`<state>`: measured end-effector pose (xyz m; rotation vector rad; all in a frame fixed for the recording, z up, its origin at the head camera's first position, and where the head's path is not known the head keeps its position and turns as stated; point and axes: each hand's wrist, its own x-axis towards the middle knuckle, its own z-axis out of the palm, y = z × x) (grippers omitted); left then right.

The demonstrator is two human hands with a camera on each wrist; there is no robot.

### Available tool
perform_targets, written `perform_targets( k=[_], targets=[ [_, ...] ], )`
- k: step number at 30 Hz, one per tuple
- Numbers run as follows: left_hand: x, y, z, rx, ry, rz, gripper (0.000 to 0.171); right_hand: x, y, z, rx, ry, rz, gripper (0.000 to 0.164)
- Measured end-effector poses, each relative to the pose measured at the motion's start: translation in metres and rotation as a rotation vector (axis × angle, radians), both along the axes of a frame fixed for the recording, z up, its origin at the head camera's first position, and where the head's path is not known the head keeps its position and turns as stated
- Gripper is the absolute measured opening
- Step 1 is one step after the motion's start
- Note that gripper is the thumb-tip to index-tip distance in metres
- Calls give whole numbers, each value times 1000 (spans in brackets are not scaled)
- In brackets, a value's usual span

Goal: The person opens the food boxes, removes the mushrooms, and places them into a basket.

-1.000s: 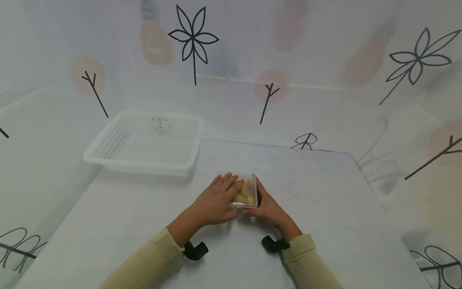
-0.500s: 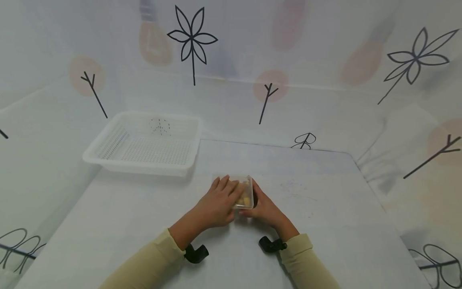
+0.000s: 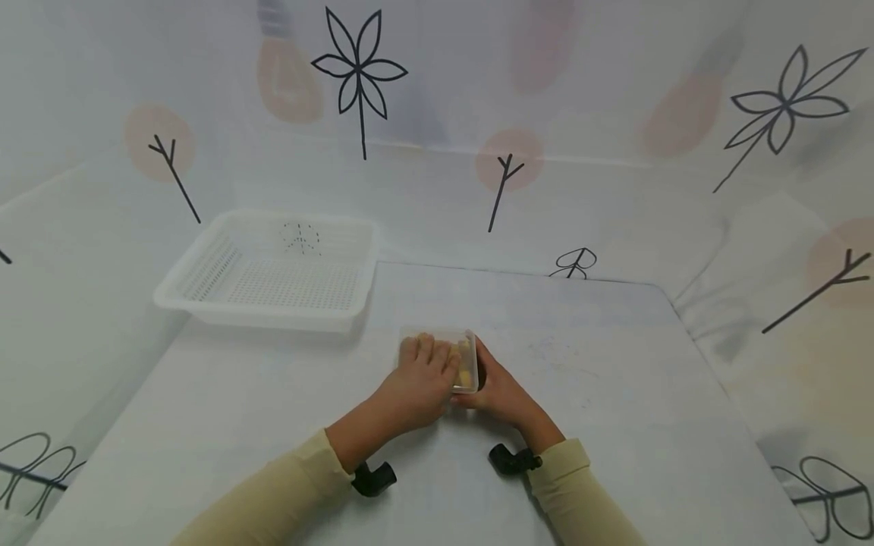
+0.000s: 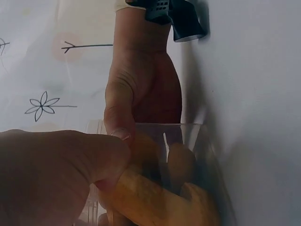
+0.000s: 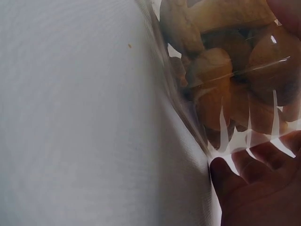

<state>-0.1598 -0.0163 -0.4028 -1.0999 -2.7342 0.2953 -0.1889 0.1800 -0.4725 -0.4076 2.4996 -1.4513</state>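
Note:
A clear plastic box of yellow-brown, mushroom-shaped pieces sits near the middle of the table, between both hands. My right hand grips its right side, with the thumb at the near edge and the fingers round the far side, mostly hidden in the head view. My left hand lies over the left part of the box top, its fingers bent and bunched together. In the left wrist view the left hand comes in from the lower left against the box, close to the right thumb.
A white perforated basket stands at the back left of the white table. Behind it hangs a white cloth backdrop with printed flowers and bulbs. Black wrist mounts sit at both cuffs.
My left hand has slid right over the box top, and its fingers have gone from spread to bent together. Hands and box have shifted slightly left; my right hand keeps its hold.

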Motion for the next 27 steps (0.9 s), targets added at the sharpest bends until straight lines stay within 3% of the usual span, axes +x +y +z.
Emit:
perform_targets(
  k=[5,10,13,16,20,27],
  targets=[
    [0,0,0,-31,96,-39,60,0,0,0,18,9,-4,121],
    [-1,-1,-3,15,239,-108,48,1,1,0,19,12,-4,123],
    [-2,-2,-1,37,264,-137,43,0,3,-1,23,29,-2,122],
    [-2,-2,8,19,221,-137,43,-1,4,0,25,30,2,120],
    [-2,-1,21,28,108,-115,45,0,4,-1,33,12,-3,122],
    [-5,-2,29,88,-77,-80,44,1,4,-2,43,30,-2,124]
  ],
)
